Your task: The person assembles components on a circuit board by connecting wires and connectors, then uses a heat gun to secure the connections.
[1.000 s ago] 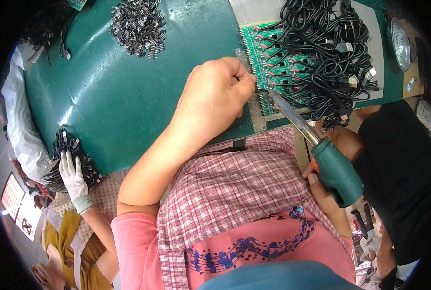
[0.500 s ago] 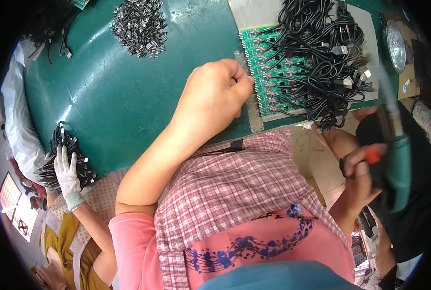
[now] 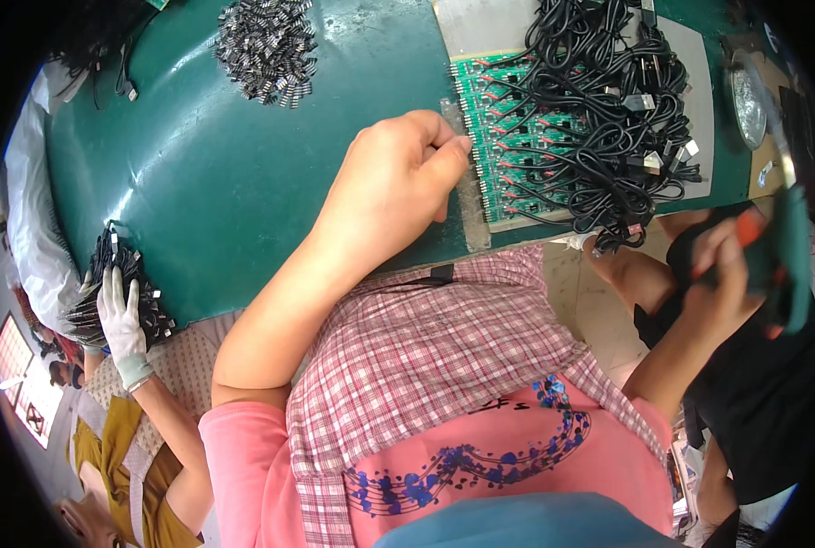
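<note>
My left hand (image 3: 394, 183) is closed in a pinch beside the left edge of a row of green circuit boards (image 3: 480, 137). Whatever lies between its fingertips is too small or hidden to name. Red and black wires run from the boards to bundled black cables (image 3: 599, 119) with metal plugs. Off the table's right end, my right hand (image 3: 722, 274) is wrapped round a green-handled soldering gun (image 3: 795, 265), blurred by motion. Its metal tip points up, close to a round metal dish (image 3: 747, 100).
A heap of small dark metal connectors (image 3: 266, 50) lies at the back of the green table (image 3: 215, 183). At the left, a co-worker's gloved hand (image 3: 122, 320) rests on a cable bundle (image 3: 115, 265). Another person's dark-clothed legs (image 3: 754, 402) are at the right.
My right hand has swung right and upward with the soldering gun, its tip now nearer the metal dish. My left hand has shifted slightly left, still pinched.
</note>
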The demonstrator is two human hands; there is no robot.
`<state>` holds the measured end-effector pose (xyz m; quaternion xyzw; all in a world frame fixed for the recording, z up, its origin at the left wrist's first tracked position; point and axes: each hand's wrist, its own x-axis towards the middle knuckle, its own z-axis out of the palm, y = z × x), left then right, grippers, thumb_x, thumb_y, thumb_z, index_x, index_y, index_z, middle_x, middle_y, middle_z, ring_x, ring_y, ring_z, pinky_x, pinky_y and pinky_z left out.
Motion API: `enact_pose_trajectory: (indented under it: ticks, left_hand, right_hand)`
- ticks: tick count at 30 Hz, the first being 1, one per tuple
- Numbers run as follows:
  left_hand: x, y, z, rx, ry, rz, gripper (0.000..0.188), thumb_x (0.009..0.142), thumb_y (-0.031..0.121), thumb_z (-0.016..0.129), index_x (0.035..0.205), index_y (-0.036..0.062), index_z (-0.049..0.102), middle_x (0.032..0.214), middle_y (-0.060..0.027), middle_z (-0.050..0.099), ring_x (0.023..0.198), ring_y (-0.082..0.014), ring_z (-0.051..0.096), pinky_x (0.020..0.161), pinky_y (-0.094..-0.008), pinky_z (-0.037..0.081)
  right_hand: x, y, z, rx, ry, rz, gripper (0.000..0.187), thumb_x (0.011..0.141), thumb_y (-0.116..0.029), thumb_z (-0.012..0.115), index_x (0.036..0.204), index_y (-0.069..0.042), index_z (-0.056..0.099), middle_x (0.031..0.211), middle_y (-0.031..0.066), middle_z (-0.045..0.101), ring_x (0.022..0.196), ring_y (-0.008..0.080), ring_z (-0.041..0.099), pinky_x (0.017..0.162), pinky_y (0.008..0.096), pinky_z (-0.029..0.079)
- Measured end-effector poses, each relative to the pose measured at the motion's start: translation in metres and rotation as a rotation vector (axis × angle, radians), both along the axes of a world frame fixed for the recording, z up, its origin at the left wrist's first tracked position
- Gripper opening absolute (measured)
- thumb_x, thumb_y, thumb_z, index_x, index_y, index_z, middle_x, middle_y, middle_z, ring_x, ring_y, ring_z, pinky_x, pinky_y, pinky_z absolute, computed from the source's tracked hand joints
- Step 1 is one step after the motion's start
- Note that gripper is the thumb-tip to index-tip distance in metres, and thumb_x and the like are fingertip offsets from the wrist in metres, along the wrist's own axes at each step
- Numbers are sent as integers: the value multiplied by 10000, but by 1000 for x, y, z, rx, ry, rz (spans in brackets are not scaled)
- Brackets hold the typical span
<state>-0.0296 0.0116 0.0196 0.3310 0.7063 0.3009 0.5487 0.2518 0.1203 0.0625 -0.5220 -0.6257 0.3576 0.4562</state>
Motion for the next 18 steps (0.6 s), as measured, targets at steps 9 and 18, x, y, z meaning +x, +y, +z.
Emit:
enact_pose_trajectory:
  ticks: [9, 18]
  left_hand:
    - [2, 6, -3, 17, 29, -35, 248, 911, 217, 571, 804, -6, 593, 527, -1, 524, 485, -64, 483, 455, -243, 362]
    - [3, 5, -4, 27, 38, -38, 230, 908, 203, 579, 801, -1, 593, 524, -6, 530, 473, -60, 476, 443, -240, 359]
  right_hand:
    - [-1, -93, 14, -40, -1, 29, 274, 818, -29, 597, 1066, 65, 530, 665, 63, 535, 534, 118, 473, 480, 234, 358]
    - [1, -99, 7, -68, 10, 81, 301, 821, -30, 588, 1098, 59, 511, 672, 66, 525, 532, 119, 463, 482, 239, 359]
